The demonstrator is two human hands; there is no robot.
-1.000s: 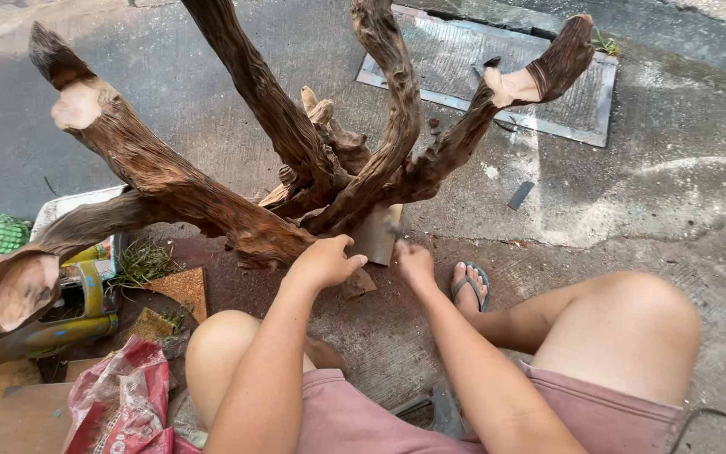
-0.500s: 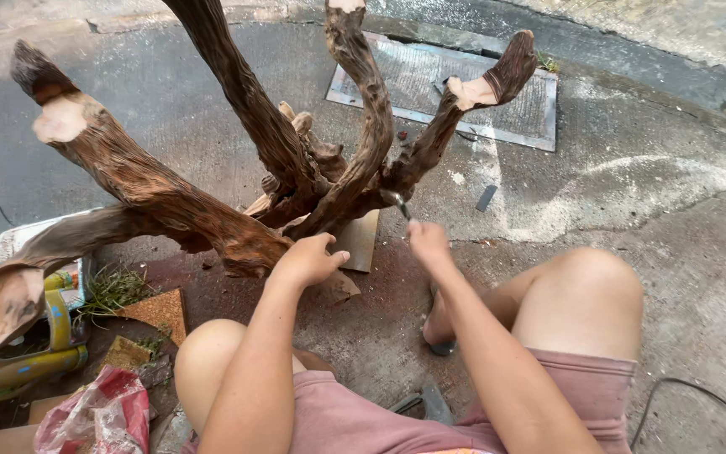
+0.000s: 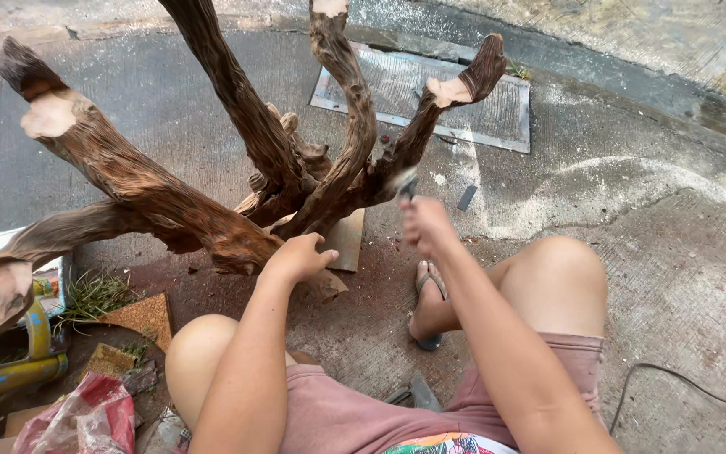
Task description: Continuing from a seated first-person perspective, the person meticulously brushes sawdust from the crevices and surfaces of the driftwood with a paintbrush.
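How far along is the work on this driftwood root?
Done: several branch ends are cut to pale, bare wood, and dust and chips lie on the concrete. In hand: the left hand steadies the root while the right hand holds a blurred tool near the central fork. Left: most branches are dark and rough.

You sit on concrete ground (image 3: 649, 277) before a gnarled driftwood root (image 3: 212, 219) with sawn branch ends. Your left hand (image 3: 300, 256) rests on its base. Your right hand (image 3: 426, 225) has its grip closed around a small blurred tool (image 3: 405, 183) at a branch.
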